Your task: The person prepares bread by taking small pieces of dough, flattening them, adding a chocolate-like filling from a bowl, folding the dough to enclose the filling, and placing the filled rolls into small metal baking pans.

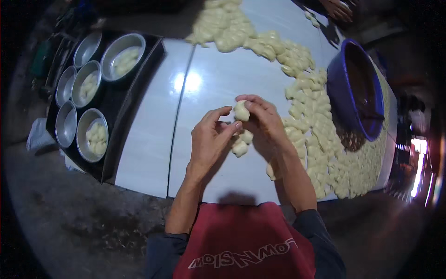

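A small pale dough ball point(241, 112) is held up over the white tabletop between my two hands. My right hand point(265, 116) has its fingers and thumb closed around the ball's right side. From the left, my left hand point(207, 135) curls in, with its thumb tip at the ball's lower edge and its forefinger bent close beside it. Just below my fingers, a few rounded dough pieces point(239, 148) lie on the table, partly covered by my hands. Many flattened dough pieces point(319, 111) spread over the table to my right.
To the left, a dark tray point(134, 100) carries several round metal pans, some with dough balls point(96, 139). A deep purple tub point(341, 88) with brown contents stands at the right, beside a brown clumpy pile point(351, 140). More dough point(223, 25) lies at the far side, where another person's hand point(338, 9) shows.
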Action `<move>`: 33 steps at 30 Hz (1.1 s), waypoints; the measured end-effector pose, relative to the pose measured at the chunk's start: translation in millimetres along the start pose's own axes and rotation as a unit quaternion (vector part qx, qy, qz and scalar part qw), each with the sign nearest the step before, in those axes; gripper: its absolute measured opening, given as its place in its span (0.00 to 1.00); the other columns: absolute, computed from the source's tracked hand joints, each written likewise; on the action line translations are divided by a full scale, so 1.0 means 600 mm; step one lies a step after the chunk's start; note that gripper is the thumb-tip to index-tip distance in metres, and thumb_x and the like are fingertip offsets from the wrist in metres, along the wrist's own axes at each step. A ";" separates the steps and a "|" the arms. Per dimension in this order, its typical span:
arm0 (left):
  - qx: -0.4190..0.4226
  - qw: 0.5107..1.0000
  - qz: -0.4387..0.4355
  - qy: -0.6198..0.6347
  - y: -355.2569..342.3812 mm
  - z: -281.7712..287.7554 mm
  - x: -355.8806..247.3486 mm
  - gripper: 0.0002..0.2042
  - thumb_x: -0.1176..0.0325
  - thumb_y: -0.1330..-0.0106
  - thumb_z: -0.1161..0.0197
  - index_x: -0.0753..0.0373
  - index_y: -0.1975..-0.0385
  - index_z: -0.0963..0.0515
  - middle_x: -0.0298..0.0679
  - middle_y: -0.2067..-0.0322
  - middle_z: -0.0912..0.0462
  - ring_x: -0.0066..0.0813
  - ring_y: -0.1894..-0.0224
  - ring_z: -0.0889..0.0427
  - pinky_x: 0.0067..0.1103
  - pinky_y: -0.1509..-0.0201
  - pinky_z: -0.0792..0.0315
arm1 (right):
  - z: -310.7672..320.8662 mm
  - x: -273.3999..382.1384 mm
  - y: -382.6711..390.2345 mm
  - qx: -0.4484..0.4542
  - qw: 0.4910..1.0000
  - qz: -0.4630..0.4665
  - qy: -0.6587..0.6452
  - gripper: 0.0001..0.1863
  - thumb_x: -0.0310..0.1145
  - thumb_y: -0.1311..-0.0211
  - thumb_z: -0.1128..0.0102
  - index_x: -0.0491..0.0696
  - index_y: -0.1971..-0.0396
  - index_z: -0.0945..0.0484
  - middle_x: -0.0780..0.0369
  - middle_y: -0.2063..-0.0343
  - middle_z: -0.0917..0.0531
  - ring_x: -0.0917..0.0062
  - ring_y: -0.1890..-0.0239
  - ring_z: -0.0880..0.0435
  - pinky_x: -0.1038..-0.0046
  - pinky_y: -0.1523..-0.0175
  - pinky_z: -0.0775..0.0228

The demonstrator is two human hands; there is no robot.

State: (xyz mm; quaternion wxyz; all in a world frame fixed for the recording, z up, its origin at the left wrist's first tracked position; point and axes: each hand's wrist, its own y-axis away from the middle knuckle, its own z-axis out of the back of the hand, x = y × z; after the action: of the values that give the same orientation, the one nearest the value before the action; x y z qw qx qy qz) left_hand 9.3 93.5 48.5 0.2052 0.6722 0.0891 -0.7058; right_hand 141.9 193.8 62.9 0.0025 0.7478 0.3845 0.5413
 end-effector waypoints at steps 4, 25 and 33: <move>0.068 0.997 -0.019 -0.032 0.019 -0.039 -0.013 0.13 0.69 0.37 0.32 0.67 0.55 0.20 0.37 0.68 0.16 0.18 0.70 0.19 0.16 0.69 0.26 | 0.017 -0.021 0.087 -0.016 0.997 0.042 0.060 0.21 0.45 0.28 0.47 0.42 0.49 0.23 0.65 0.63 0.20 0.83 0.63 0.21 0.80 0.59 0.27; 0.299 0.864 -0.145 -0.378 0.126 -0.074 -0.055 0.19 0.63 0.40 0.31 0.58 0.49 0.22 0.41 0.56 0.19 0.40 0.64 0.16 0.30 0.59 0.22 | 0.168 -0.176 0.344 -0.440 0.742 0.189 0.469 0.18 0.32 0.46 0.27 0.43 0.57 0.21 0.59 0.69 0.19 0.75 0.74 0.20 0.73 0.69 0.27; 0.367 0.775 -0.402 -0.321 0.082 -0.246 0.002 0.14 0.69 0.42 0.36 0.54 0.54 0.20 0.46 0.44 0.27 0.47 0.38 0.31 0.40 0.43 0.32 | 0.193 -0.165 0.332 -0.473 0.697 0.072 0.535 0.18 0.43 0.41 0.34 0.45 0.58 0.24 0.57 0.63 0.22 0.59 0.59 0.21 0.61 0.56 0.28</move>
State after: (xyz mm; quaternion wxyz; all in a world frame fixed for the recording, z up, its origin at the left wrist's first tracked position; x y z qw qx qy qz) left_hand 164.3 108.5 42.9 -0.3434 0.3338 0.0142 -0.8778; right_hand 337.9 44.4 18.7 0.1110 0.2579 -0.0402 0.9589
